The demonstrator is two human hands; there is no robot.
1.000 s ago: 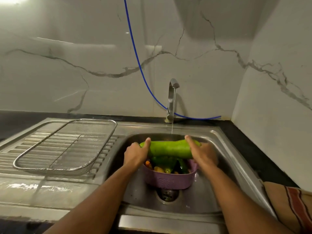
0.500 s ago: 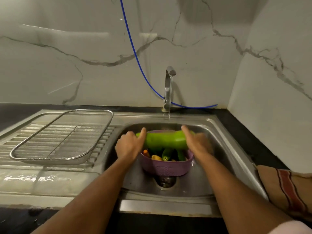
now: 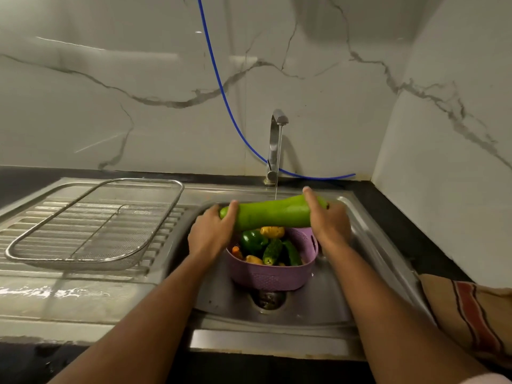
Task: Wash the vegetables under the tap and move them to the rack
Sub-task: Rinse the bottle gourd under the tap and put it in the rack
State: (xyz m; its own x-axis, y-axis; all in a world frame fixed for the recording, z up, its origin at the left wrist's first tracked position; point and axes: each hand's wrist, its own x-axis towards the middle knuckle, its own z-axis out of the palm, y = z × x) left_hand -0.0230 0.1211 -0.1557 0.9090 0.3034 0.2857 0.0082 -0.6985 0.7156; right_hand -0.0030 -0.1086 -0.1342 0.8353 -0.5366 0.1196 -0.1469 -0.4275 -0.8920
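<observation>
A blue hose [image 3: 221,87] hangs down the marble wall [image 3: 138,106] from the top edge and curves along the bottom of the wall to the right, ending near the corner. Grey veins run across the pale marble on the back wall and on the side wall [image 3: 448,134] at the right. A black counter [image 3: 410,234] borders the steel unit at the back and right. On the counter at the lower right lies a folded tan cloth [image 3: 471,314] with red and dark stripes. At the bottom right corner a bit of pink fabric [image 3: 487,379] shows.
</observation>
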